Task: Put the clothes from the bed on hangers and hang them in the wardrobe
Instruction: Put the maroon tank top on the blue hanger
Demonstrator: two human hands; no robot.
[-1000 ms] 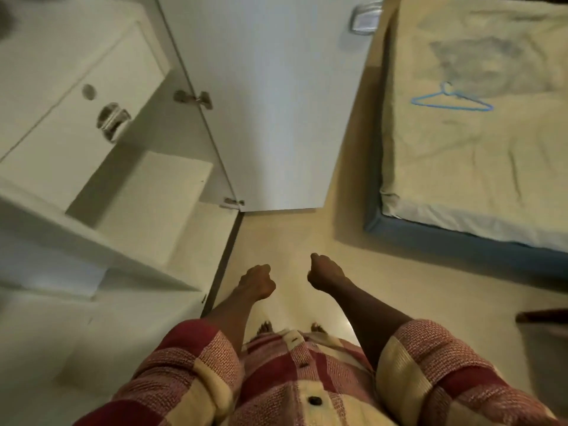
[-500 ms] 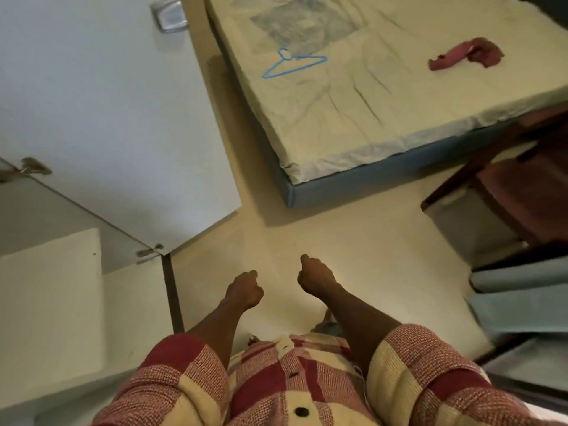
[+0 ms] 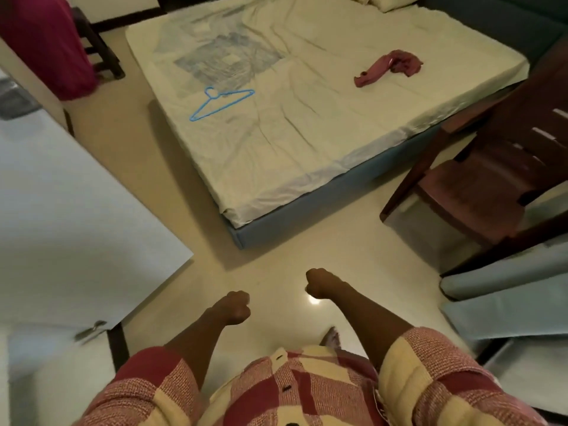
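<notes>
- My fingers are curled into loose fists on both my left hand point(image 3: 234, 307) and right hand point(image 3: 319, 282), holding nothing, over the pale floor point(image 3: 276, 262).
- I judge I'm between garments: the crumpled maroon cloth garment point(image 3: 388, 67) and thin blue wire hanger point(image 3: 220, 103) lie well apart on the cream-sheeted bed point(image 3: 307, 142).
- Next I'd need both, then the white wardrobe door point(image 3: 70, 216) at my left.
- No readable writing anywhere.

View swung from wardrobe door point(image 3: 76, 210) to bed point(image 3: 307, 124)
</notes>
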